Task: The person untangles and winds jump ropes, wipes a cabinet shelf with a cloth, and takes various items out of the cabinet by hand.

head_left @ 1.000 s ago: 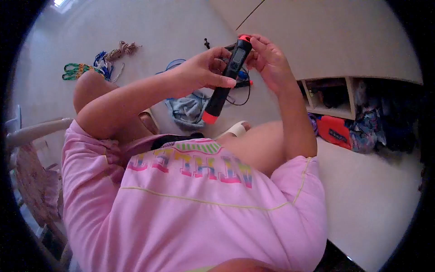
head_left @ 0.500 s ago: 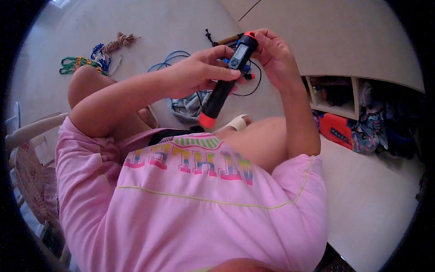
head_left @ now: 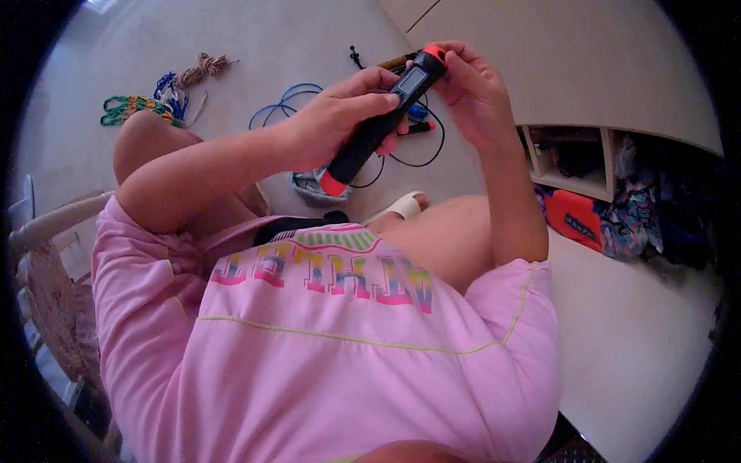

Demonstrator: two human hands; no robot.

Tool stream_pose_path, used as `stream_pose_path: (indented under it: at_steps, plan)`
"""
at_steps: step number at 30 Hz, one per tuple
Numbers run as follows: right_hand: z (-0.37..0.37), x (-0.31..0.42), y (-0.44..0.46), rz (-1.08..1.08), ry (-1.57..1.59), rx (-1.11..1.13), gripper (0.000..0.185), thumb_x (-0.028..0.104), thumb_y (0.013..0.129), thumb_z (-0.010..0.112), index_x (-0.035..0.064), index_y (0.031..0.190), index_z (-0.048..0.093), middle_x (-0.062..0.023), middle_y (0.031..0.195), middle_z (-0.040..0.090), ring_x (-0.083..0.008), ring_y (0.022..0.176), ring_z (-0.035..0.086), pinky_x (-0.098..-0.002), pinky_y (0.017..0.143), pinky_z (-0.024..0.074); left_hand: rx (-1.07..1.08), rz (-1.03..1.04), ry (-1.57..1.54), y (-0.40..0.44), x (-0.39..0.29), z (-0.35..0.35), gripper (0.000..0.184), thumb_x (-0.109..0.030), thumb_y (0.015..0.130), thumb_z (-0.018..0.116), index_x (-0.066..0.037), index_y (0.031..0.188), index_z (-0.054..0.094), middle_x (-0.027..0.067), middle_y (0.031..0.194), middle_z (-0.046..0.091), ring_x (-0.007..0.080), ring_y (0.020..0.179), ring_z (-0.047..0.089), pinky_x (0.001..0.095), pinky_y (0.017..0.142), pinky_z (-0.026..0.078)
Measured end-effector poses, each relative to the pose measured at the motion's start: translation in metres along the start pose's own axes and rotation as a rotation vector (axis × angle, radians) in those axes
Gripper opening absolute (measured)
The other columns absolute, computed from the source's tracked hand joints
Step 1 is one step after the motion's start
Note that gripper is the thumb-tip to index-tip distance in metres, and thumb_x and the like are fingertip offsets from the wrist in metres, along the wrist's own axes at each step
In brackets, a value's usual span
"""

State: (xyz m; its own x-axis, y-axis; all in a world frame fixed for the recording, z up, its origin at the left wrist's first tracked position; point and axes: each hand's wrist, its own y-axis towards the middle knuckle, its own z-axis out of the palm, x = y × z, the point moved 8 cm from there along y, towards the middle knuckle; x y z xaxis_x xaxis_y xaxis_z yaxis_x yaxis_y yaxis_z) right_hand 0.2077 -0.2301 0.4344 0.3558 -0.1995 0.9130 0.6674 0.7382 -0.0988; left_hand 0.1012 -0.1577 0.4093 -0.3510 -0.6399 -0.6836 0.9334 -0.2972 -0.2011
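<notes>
A black jump rope handle (head_left: pixel 361 148) with red ends and a small grey display (head_left: pixel 413 80) is held up in front of me, slanting from lower left to upper right. My left hand (head_left: pixel 343 116) is wrapped around its middle, the thumb lying just below the display. At the upper red end, the fingers of my right hand (head_left: pixel 477 96) are closed on the tip. Behind the hands, a second handle (head_left: pixel 419 128) with a red end shows in part, near a thin black cord (head_left: pixel 441 147).
Blue cord loops (head_left: pixel 287 96) lie on the floor behind my left hand. Further left are a tan rope bundle (head_left: pixel 202 71) and green-yellow netting (head_left: pixel 127 109). A grey cloth (head_left: pixel 309 187) lies below. A wooden cubby (head_left: pixel 602 181) stands right, a chair (head_left: pixel 54 216) left.
The handle has tilted, its lower end moving left and up. My left thumb has shifted up along it toward the display. My right hand stays at the upper end.
</notes>
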Motion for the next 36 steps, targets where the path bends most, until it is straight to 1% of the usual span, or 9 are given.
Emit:
stream_pose_path:
  at_steps: [3,9,11,15,18,21,26,36]
  plan:
    - [-0.0003,0.002,-0.0002,-0.015,0.014,0.009,0.018,0.014,0.08,0.057,0.0011,0.094,0.055,-0.0085,0.088,0.06,-0.0147,0.075,0.059,-0.0244,0.066,0.0506,-0.041,0.035,0.116,-0.002,-0.0044,0.0019,0.035,-0.023,0.086,0.046,-0.006,0.114,0.035,0.0096,0.083,0.053,0.0146,0.068,0.053,0.0258,0.062,0.045]
    - [-0.0004,0.0035,0.0008,-0.05,0.025,0.024,0.02,0.013,0.08,0.057,0.0,0.095,0.055,-0.0095,0.088,0.059,-0.0152,0.074,0.06,-0.0241,0.064,0.0515,-0.072,0.006,0.108,-0.0015,-0.0048,-0.0021,0.033,-0.023,0.086,0.046,-0.008,0.113,0.036,0.0094,0.085,0.054,0.0131,0.067,0.053,0.0254,0.061,0.045]
    - [-0.0013,0.0037,0.0014,-0.049,0.005,0.041,0.02,0.012,0.08,0.057,-0.0002,0.096,0.055,-0.0096,0.088,0.059,-0.0151,0.074,0.06,-0.0242,0.064,0.0517,-0.045,0.024,0.092,0.0001,-0.004,-0.0036,0.031,-0.023,0.086,0.046,-0.008,0.113,0.037,0.0091,0.085,0.054,0.0128,0.067,0.053,0.0253,0.061,0.045]
    - [0.0013,0.005,0.0005,-0.06,0.006,0.04,0.02,0.012,0.08,0.057,-0.0005,0.096,0.054,-0.0095,0.089,0.059,-0.0147,0.076,0.059,-0.0241,0.065,0.0515,-0.029,0.046,0.107,-0.0005,-0.0053,-0.0013,0.029,-0.022,0.086,0.046,-0.008,0.11,0.038,0.008,0.084,0.054,0.0121,0.068,0.052,0.0244,0.06,0.044]
    - [0.0024,0.0058,0.0001,-0.066,-0.001,0.038,0.02,0.011,0.08,0.057,-0.0006,0.096,0.054,-0.0094,0.089,0.059,-0.0146,0.077,0.059,-0.0239,0.066,0.0513,-0.06,0.068,0.167,-0.001,-0.0061,-0.0023,0.027,-0.021,0.086,0.046,-0.008,0.109,0.038,0.0072,0.082,0.054,0.0116,0.066,0.051,0.0233,0.059,0.043]
    - [0.0041,0.0061,0.0003,-0.071,0.006,0.054,0.02,0.011,0.08,0.056,-0.0005,0.096,0.054,-0.0093,0.089,0.059,-0.0147,0.077,0.059,-0.0241,0.067,0.0511,-0.03,0.096,0.218,-0.0007,-0.0095,-0.0023,0.027,-0.02,0.086,0.046,-0.007,0.109,0.038,0.0065,0.082,0.054,0.0111,0.066,0.051,0.0226,0.059,0.043]
    - [0.0068,0.0072,-0.0012,-0.07,-0.001,0.065,0.02,0.012,0.08,0.057,0.0002,0.096,0.054,-0.0086,0.089,0.059,-0.0148,0.078,0.059,-0.0246,0.068,0.0508,-0.043,0.096,0.238,-0.0025,-0.0097,-0.0003,0.026,-0.02,0.087,0.046,-0.007,0.108,0.039,0.0051,0.082,0.054,0.0102,0.065,0.051,0.0221,0.059,0.043]
    - [0.0082,0.0049,-0.0012,-0.062,0.006,0.071,0.02,0.011,0.079,0.057,0.0007,0.096,0.054,-0.0079,0.09,0.058,-0.0148,0.082,0.057,-0.0264,0.073,0.0491,-0.065,0.061,0.228,-0.0083,-0.0077,0.0,0.027,-0.021,0.086,0.047,-0.007,0.108,0.039,0.0049,0.083,0.054,0.0093,0.065,0.052,0.0207,0.057,0.044]
